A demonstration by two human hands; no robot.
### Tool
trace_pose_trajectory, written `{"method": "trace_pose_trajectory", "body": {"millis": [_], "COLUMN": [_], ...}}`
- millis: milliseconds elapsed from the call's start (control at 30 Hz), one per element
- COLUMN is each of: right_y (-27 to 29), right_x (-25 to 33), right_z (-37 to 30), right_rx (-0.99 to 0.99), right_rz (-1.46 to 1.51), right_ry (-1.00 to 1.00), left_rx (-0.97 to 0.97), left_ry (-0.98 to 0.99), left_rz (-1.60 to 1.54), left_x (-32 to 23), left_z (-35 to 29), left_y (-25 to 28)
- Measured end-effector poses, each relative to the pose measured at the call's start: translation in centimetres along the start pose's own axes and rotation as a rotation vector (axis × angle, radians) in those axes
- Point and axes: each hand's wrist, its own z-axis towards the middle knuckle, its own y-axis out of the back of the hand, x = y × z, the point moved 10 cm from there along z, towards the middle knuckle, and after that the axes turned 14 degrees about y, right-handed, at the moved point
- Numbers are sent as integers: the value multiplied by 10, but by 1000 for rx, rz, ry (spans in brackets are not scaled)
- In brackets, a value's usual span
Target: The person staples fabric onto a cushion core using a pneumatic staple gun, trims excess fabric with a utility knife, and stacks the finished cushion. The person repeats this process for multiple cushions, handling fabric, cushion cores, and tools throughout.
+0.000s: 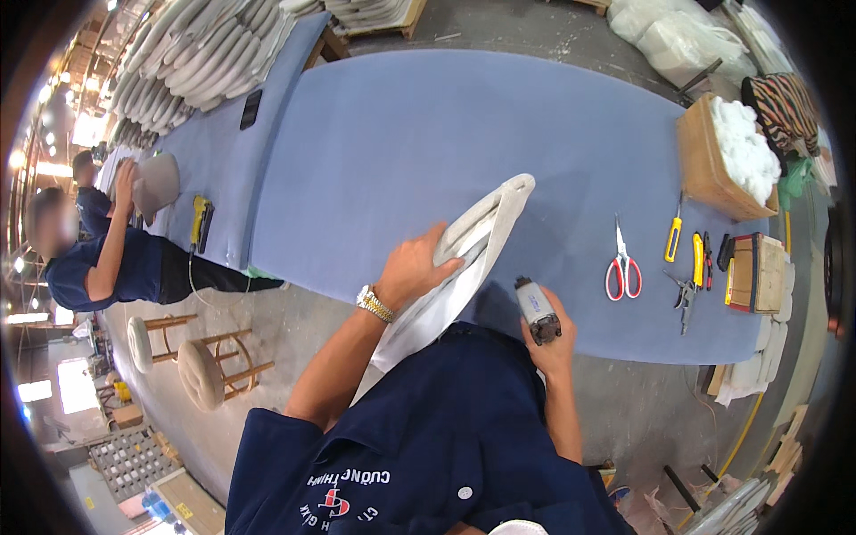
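A light grey padded seat cushion (489, 223) stands tilted on its edge at the front of the blue table, its lower end near my body. My left hand (415, 267) grips its side, the thumb over the rim and fingers partly hidden. In my right hand (555, 343) is a grey and black staple gun (537, 303), held beside the cushion and apart from it. My fingers wrap round the tool, whose handle is mostly hidden. Red-handled scissors (622, 272) lie on the table to the right.
Yellow cutters (673, 234), pliers and a box of white stuffing (744, 147) occupy the table's right end. Stacked grey cushions (201, 53) fill the far left, near a phone (251, 110). A co-worker (116, 259) stands left by another staple gun (201, 223); stools (203, 370) stand below.
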Motion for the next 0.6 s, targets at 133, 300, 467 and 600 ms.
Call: {"method": "trace_pose_trajectory", "body": {"millis": [133,300,467,600], "right_y": [33,45,10,7], "right_x": [-51,-102,-103,-43], "right_z": [-38,-77,-90,-41], "right_rx": [-80,-22,24,-21], "right_rz": [-217,-435,-425,-409], "right_ry": [-89,-312,-176,-73], "left_rx": [-26,-14,-84,-87], "left_ry": [-33,3,4,5], "left_rz": [-19,61,117,149], "left_x": [8,10,3,6], "left_z": [1,1,-2,1], "left_y": [-1,3,6,11]}}
